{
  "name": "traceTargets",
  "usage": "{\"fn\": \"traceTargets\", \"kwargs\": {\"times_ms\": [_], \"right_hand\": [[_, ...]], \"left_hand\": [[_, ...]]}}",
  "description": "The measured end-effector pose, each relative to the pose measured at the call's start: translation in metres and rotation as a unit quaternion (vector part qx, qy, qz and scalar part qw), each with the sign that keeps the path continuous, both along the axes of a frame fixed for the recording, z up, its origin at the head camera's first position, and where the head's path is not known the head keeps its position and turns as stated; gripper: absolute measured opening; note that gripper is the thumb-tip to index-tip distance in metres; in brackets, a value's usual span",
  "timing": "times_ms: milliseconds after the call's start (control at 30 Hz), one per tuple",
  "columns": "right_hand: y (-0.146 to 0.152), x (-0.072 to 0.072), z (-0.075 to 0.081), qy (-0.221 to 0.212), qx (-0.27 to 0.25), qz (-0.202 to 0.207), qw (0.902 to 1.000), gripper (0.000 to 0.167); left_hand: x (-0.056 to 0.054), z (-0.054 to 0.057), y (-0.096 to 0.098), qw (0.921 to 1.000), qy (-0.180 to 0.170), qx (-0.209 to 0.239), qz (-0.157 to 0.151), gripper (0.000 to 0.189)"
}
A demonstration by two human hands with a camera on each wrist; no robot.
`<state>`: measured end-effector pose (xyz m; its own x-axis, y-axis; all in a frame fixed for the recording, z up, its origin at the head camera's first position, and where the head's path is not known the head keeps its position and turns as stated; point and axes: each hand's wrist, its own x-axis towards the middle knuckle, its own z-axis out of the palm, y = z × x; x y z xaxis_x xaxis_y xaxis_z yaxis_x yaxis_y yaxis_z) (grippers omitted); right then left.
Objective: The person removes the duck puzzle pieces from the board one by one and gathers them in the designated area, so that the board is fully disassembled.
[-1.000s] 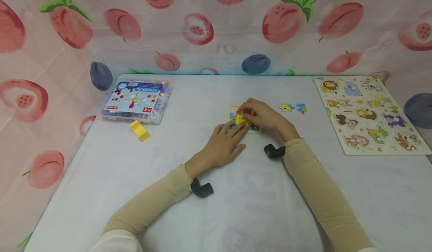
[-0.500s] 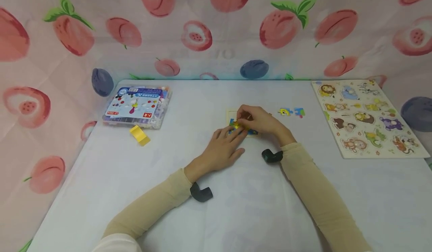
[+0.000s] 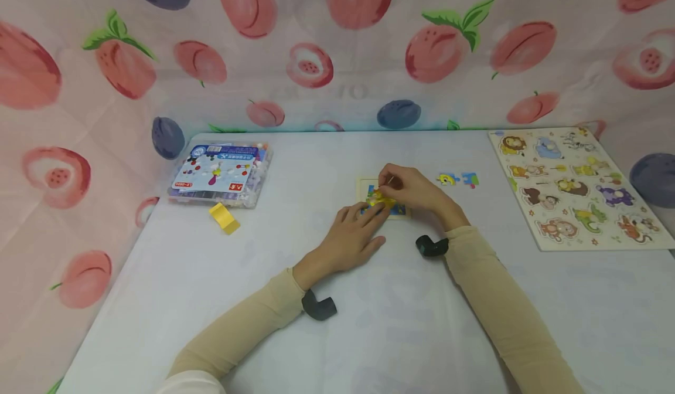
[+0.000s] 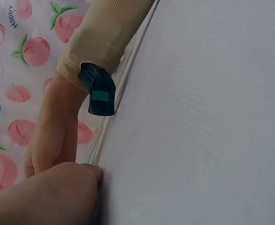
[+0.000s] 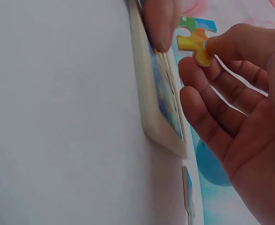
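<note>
My right hand (image 3: 413, 192) is over a small framed jigsaw puzzle (image 3: 361, 190) in the middle of the table. Its thumb and fingertips pinch a jigsaw piece (image 5: 193, 43), yellow with green and blue parts, seen raised over the board in the right wrist view. The other fingers are loosely bent. My left hand (image 3: 350, 240) lies from the lower left with fairly straight fingers, their tips resting on the puzzle's near part. Yellow and blue artwork shows inside the pale frame, partly hidden by both hands. The left wrist view shows mostly the back of the left hand (image 4: 48, 201).
Two loose jigsaw pieces, one yellow (image 3: 447, 179) and one blue-green (image 3: 469, 179), lie right of the puzzle. At the far right is an animal-picture board (image 3: 575, 244). A clear plastic box (image 3: 211, 174) stands back left, with a folded yellow strip (image 3: 224, 218) before it.
My right fingertips have shifted slightly to the right and up from the puzzle, with the piece pinched. The left hand stays at the near part of the board. The head view has tilted slightly.
</note>
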<state>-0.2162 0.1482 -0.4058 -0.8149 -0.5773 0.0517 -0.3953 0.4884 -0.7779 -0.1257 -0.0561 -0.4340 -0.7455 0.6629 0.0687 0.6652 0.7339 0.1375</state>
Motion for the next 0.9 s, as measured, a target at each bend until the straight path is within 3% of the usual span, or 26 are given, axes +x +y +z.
{"fn": "traceTargets", "kwargs": {"times_ms": [300, 533, 900], "right_hand": [[0.016, -0.002, 0.005, -0.013, -0.021, -0.048, 0.9985, 0.011], [0.042, -0.003, 0.015, -0.016, -0.005, -0.098, 0.9951, 0.015], [0.060, -0.003, 0.018, -0.033, -0.011, -0.073, 0.9968, 0.016]], "left_hand": [[0.000, -0.001, 0.001, 1.0000, 0.003, 0.001, 0.000, 0.058], [0.000, 0.000, 0.001, 1.0000, 0.000, 0.007, -0.003, 0.057], [-0.001, -0.003, 0.000, 0.9999, 0.010, -0.002, -0.001, 0.057]]}}
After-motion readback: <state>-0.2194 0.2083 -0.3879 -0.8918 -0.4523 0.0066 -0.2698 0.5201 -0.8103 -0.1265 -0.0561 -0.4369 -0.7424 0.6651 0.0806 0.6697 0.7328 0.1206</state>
